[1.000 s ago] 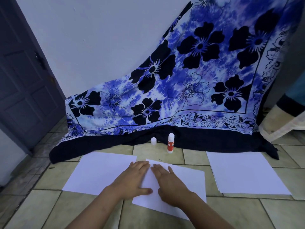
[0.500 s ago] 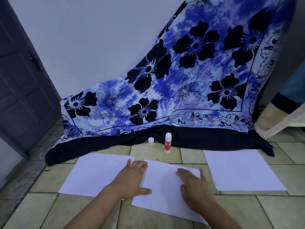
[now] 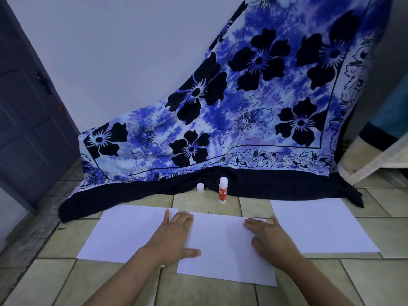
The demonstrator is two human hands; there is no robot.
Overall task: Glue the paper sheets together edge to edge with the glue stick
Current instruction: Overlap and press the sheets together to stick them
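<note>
Three white paper sheets lie on the tiled floor. The left sheet [image 3: 123, 233] and the middle sheet [image 3: 223, 250] meet under my left hand [image 3: 174, 234], which lies flat across their seam with fingers spread. My right hand [image 3: 270, 240] presses flat on the right part of the middle sheet, near its right edge. The right sheet [image 3: 320, 226] lies just beyond that hand. A red-and-white glue stick [image 3: 222, 190] stands upright and uncapped behind the sheets, with its white cap [image 3: 200, 187] to its left.
A blue floral cloth [image 3: 242, 111] hangs down the wall and spreads its dark hem onto the floor right behind the glue stick. A dark door [image 3: 28, 120] is at the left. Pale fabric [image 3: 373, 155] hangs at the right.
My right hand has slid from beside my left hand at the seam across to the right side of the middle sheet. My left hand has stayed on the seam.
</note>
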